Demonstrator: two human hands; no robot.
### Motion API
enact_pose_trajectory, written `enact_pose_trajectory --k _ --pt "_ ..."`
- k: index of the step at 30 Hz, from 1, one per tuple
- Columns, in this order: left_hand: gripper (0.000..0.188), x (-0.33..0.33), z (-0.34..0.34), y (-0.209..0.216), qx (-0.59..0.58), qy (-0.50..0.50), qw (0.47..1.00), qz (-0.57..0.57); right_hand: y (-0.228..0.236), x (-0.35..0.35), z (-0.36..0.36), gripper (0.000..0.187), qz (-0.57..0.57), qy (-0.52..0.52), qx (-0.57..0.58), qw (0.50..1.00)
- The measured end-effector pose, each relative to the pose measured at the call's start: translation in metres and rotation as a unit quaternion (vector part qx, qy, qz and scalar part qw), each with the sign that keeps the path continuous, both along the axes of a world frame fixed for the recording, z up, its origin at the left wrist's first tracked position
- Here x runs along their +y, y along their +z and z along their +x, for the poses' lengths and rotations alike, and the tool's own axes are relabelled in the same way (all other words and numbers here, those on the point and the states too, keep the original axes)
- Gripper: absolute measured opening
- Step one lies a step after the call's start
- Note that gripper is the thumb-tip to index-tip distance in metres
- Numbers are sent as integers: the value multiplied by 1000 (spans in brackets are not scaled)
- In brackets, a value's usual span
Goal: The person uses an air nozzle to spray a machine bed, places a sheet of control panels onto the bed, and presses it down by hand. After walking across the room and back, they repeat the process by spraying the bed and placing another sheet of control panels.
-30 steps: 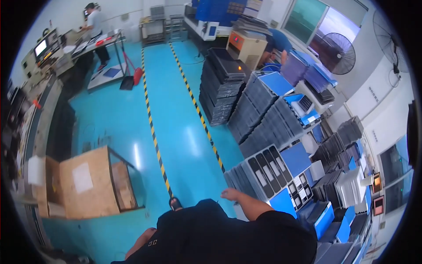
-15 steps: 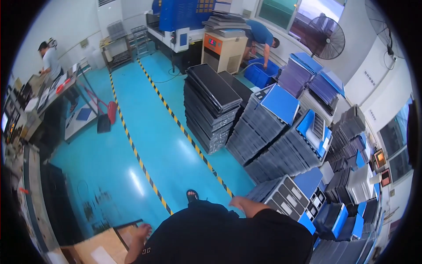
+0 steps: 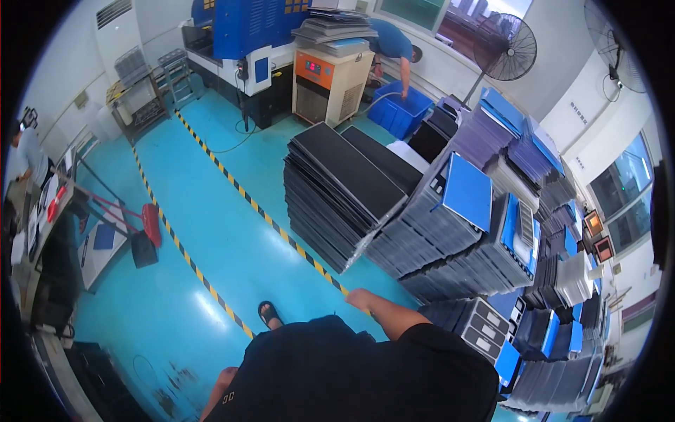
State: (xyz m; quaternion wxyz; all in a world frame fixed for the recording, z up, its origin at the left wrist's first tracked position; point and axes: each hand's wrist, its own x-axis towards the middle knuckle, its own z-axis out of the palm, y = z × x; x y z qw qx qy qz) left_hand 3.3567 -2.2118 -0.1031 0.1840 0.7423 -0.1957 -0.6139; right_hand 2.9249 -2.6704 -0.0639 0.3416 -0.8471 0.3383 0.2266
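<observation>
A bright workshop spreads around me, its glossy turquoise floor [image 3: 211, 232] crossed by two yellow-and-black striped lines [image 3: 242, 190] running from near right to far left.

My right hand [image 3: 360, 299] hangs in front of me, over the nearer end of one striped line as I see it. Its fingers bend away from me; I see nothing in its grasp, but cannot tell whether it is clenched. Of my left side only a strip of bare arm [image 3: 222, 391] shows at the near edge, so I cannot tell how that hand stands.

The stack of black panels [image 3: 348, 165] lies straight ahead of my right hand, apart from it and much nearer to it than to my left. Its long axis slants from far left to near right, with the near end toward me. Right of my hand, and near, are grey trays [image 3: 487, 325]; just beyond them rise tall grey stacks, one topped by a blue sheet [image 3: 465, 193].

Near left of centre, my sandalled foot [image 3: 268, 314] rests on the floor. Farther left, a red dustpan [image 3: 150, 224] stands beside a cluttered tabletop. On the far side, a co-worker in a blue shirt [image 3: 391, 41] bends over a blue tub [image 3: 399, 112], close to a cream-and-orange cabinet [image 3: 323, 91].
</observation>
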Motion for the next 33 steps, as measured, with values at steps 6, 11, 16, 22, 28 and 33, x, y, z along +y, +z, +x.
enact_pose_trajectory --k 6,11,16,22,28,33 --pt "21 -138 156 65 -53 57 995 56 -19 -5 35 29 166 -194 138 957" --pt "25 -263 219 93 -89 87 992 -17 -6 -39 83 39 216 -336 127 908" --pt "21 -354 231 85 -62 68 996 -15 -9 -121 133 46 235 -303 100 918" --pt "23 -430 257 83 -57 -96 994 5 7 -213 177 44 240 -375 64 893" --pt "22 -495 290 52 15 -219 976 -6 3 -230 187 38 276 -431 36 858" --pt "21 -591 321 35 64 -242 968 -33 -19 -192 162 34 237 -379 18 894"
